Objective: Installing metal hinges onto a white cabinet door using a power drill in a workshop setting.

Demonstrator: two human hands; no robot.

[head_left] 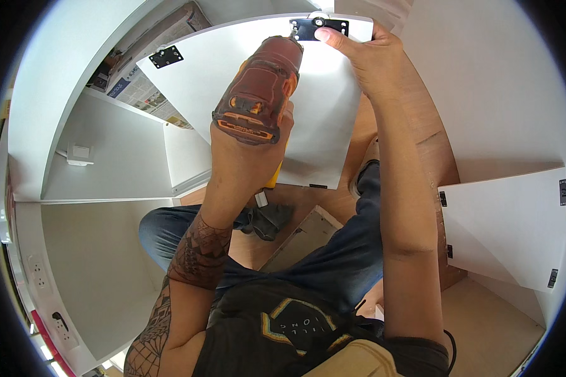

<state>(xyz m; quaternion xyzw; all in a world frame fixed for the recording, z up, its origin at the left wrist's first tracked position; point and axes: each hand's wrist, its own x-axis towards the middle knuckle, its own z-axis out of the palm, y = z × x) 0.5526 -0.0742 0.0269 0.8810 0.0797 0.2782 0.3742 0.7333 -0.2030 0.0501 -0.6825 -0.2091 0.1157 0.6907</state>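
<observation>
The left hand point(245, 147) is wrapped tight around the grip of a red and orange cordless drill point(261, 88), its nose aimed at the far edge of a white cabinet panel point(321, 125) that stands in front of the person's knees. There the bit meets a black hinge plate point(319, 26), and the right hand point(365, 53) pins that plate down, fingers point(326, 34) pressed on its near edge and the thumb side hooked over the panel's far rim. A second black hinge plate point(166, 56) sits further left on the same panel, well apart from the drill. Both hands are closed on what they hold; neither is loose or spread. To do this well, the drill probably wants to stay square to the panel face, since a tilted bit could skate off the screw head and scar the white surface. The holding fingertip lies very near the bit, so it would be safer kept on the plate's outer corner. A slow start on the trigger should let the screw seat without spinning the plate out of line. To the right another white panel point(509, 220) with small black fittings leans on the wooden floor point(484, 314), and newspaper point(144, 94) lies at far left.
</observation>
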